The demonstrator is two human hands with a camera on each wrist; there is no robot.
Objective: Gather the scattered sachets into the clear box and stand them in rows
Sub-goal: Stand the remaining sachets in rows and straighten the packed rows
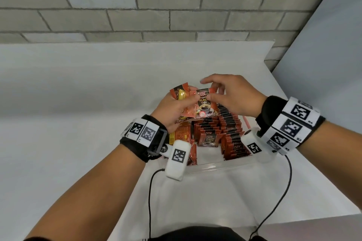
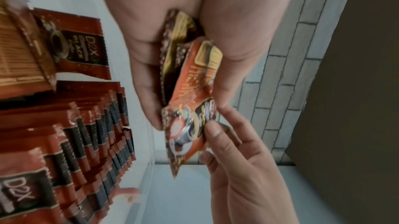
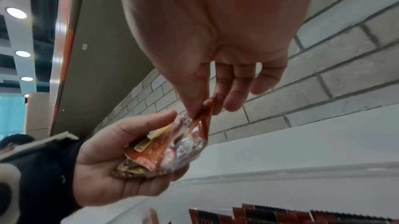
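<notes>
Just above the far end of the box (image 1: 215,166), both hands meet over a small bunch of sachets (image 1: 184,96). The left hand (image 1: 174,109) cups the bunch in its palm, fingers curled under and thumb lying across the top. The right hand (image 1: 233,98) pinches the upper edge of the front sachet (image 1: 205,103) between thumb and forefinger; its other fingers (image 3: 235,94) hang loosely, slightly spread. That front sachet faces the head camera, printed with a coffee cup and the words D2X Black Coffee. Behind it a second pack shows a gold patch.

Inside the box, more packs stand upright on edge in rows (image 1: 229,123) running away from the person, red with dark bands. A few at the near left (image 1: 182,135) lean or lie flat rather than stand. The box sits on a white table (image 1: 78,103) that meets a grey brick wall (image 1: 137,6). Each wrist wears a black band with white marker tags and a white camera, black cables trailing toward the person.
</notes>
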